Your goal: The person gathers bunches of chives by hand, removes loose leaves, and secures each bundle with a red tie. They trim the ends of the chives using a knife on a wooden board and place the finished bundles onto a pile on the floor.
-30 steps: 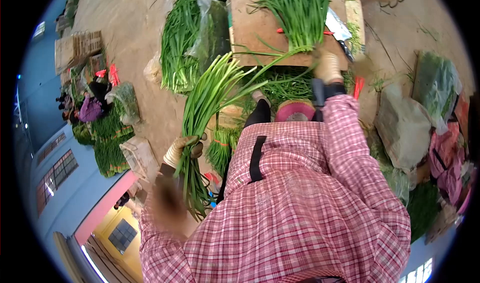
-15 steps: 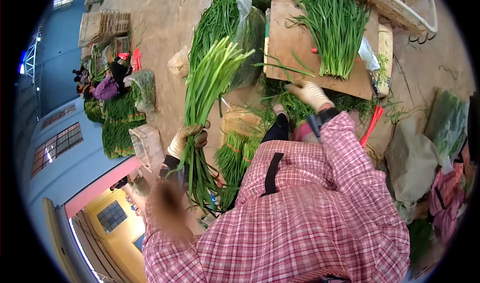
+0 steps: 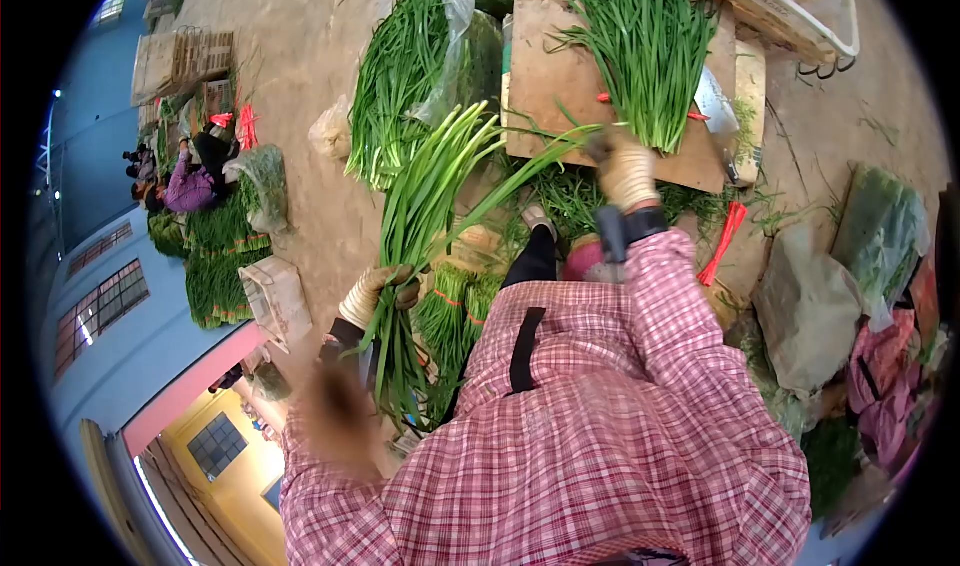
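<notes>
My gloved left hand (image 3: 390, 294) is closed around a bunch of long green stalks (image 3: 425, 181), pale ends up and leaves hanging below. My gloved right hand (image 3: 622, 166) is closed on a few stalks (image 3: 545, 156) that stretch across to that bunch, near the front edge of a wooden board (image 3: 550, 76). A large pile of green stalks (image 3: 655, 66) lies on the board, with red ties and a blade (image 3: 712, 101) beside it. Behind the left-hand bunch stands an open plastic bag of greens (image 3: 410, 66). Banded bundles (image 3: 445, 306) rest beside my legs.
A white crate (image 3: 780, 6) is at the upper right. Red ties (image 3: 723, 244), a grey bag (image 3: 808, 301) and a bagged bundle (image 3: 888, 236) lie at right. On the left are a person in purple (image 3: 188, 188), rows of bundled greens (image 3: 215, 276) and another crate (image 3: 275, 296).
My right hand has moved from the board's front edge to hold stalks beside the pile. Several stalks now span between my hands. The whole view has shifted slightly.
</notes>
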Demonstrator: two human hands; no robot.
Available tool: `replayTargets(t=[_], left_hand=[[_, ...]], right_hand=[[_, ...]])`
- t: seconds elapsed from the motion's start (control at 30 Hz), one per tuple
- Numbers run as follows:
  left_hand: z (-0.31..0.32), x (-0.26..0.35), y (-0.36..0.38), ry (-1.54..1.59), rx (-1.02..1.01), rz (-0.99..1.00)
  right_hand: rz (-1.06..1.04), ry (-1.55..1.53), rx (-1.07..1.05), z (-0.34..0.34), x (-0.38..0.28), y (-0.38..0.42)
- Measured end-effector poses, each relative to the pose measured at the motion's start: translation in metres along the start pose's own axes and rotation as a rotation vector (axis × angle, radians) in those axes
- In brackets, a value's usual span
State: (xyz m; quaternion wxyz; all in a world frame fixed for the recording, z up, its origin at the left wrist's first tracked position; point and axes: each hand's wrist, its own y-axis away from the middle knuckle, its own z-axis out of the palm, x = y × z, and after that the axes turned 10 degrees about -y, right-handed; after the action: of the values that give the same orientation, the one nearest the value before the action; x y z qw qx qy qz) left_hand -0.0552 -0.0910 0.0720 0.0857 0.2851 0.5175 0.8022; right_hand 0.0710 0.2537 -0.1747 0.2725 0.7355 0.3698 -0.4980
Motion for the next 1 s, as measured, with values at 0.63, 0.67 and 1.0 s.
replayTargets(t=[0.63,0.67,1.0], left_hand=[[0.051,0.013,-0.024,-0.204,0.021,0.0],[0.056,0.014,-0.026,-0.283,0.074,0.018],[0.087,0.024,-0.024,-0.487,0.189,-0.021]], right_hand=[[0.801,-1.016,0.057,0.016,-0.134,-0.02],[0.801,-1.01,0.067,0.012,-0.127,-0.023],[0.461,-0.887,-0.443,-0.018,-0.077,-0.035]])
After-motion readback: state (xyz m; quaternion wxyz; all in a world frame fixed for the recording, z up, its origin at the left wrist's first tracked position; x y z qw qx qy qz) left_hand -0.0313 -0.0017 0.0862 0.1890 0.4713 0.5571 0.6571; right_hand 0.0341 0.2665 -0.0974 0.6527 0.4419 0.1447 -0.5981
